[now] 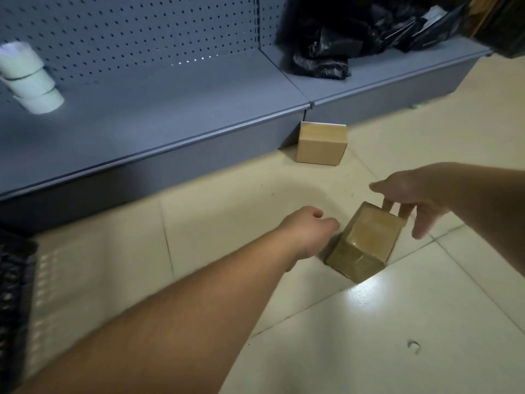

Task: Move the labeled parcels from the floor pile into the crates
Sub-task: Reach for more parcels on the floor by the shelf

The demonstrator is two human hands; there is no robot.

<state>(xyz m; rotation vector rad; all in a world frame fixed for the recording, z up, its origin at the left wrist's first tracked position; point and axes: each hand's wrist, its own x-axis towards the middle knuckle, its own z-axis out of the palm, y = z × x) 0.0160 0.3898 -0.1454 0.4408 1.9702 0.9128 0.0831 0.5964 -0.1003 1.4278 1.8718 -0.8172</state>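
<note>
While both hands were extended toward it, the nearer parcel (365,241) was found on the tiled floor (426,322), tipped on one lower edge rather than lying flat, between the left hand (308,230) and the right hand (412,200). The left hand was observed loosely curled, just beside the parcel's left face; whether contact had been made could not be determined. The right hand was noted spread wide, its fingertips (403,213) at or touching the upper far corner, and nothing was clasped by either hand. The parcel was recorded as a small brown carton wrapped in glossy tape. It was judged to be light and stiff, with a surface likely to be somewhat slippery, so a two-sided hold across opposite faces was considered sounder than a pinch at a corner. No label could be made out on the faces shown. A second parcel (321,143), plain cardboard and upright, was noted well apart, against the base of the grey shelf unit (170,115). Two parcels were therefore counted on the floor. One dark perforated crate (14,294) was partly seen at the left edge, its contents hidden. Three stacked pale rolls (28,78) were counted on the shelf, and black bags (326,52), blurred and uncounted, further right.
</note>
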